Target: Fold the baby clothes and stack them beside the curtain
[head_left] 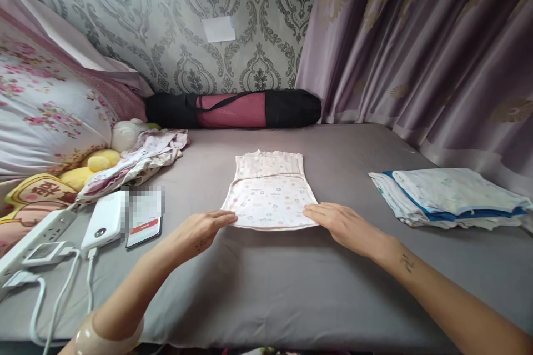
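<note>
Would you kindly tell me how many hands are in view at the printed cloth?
2: the left hand is at the near left corner of the printed cloth, the right hand at its near right corner. No other hand shows.

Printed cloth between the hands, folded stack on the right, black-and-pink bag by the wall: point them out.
Printed cloth (270, 199): head view, middle of its near panel.
Folded stack (452, 191): head view, its top cloth.
Black-and-pink bag (237, 114): head view, pink middle section.

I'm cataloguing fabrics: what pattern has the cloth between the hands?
The cloth is pale with small scattered motifs, shown in the head view.
</note>
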Demonstrator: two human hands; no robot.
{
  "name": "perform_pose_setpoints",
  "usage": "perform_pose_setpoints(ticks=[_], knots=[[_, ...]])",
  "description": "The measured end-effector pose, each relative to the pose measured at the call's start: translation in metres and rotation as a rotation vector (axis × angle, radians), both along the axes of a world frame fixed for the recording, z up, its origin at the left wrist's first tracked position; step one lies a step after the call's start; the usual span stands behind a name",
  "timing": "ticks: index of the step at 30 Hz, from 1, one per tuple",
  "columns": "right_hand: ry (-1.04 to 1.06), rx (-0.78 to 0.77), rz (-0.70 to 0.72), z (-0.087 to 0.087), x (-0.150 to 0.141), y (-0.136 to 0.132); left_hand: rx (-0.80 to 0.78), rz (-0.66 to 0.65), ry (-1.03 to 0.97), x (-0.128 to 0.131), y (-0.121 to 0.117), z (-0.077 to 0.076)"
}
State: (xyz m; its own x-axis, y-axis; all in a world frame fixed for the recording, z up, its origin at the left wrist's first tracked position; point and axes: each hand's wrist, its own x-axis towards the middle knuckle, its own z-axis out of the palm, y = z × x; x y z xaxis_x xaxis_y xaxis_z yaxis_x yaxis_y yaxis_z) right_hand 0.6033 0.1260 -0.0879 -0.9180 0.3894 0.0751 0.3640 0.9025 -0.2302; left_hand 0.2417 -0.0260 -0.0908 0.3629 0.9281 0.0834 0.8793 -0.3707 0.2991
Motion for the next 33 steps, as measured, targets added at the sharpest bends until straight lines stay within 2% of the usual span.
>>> perform_pose_setpoints(ticks=[5,9,12,15,18,21,23,26,33], knots=[[-0.024,-0.119,-0.028,0.010,0.027,-0.034,-0.072,-0.047,-0.133,0.020,-0.035,0.023],[-0.040,-0.308,-0.029,0.025,0.030,-0.038,-0.169,-0.009,-0.251,0.023,-0.038,0.035],[-0.007,-0.402,-0.082,0.032,0.021,-0.019,-0.173,0.171,-0.301,0.015,-0.019,0.031],[0.095,-0.450,-0.227,0.030,0.008,0.008,-0.150,0.387,-0.377,0.006,0.010,0.021],[0.238,-0.465,-0.421,0.016,-0.008,0.037,-0.077,0.560,-0.482,0.004,0.042,0.009],[0.367,-0.441,-0.611,-0.004,-0.027,0.061,-0.007,0.704,-0.509,0.007,0.075,-0.004],[0.389,-0.398,-0.715,-0.017,-0.039,0.073,0.020,0.781,-0.488,0.011,0.095,-0.012],[0.314,-0.299,-0.845,-0.028,-0.055,0.084,0.057,0.880,-0.428,0.018,0.117,-0.023],[0.126,-0.157,-1.003,-0.033,-0.076,0.088,0.139,0.934,-0.329,0.026,0.136,-0.036]])
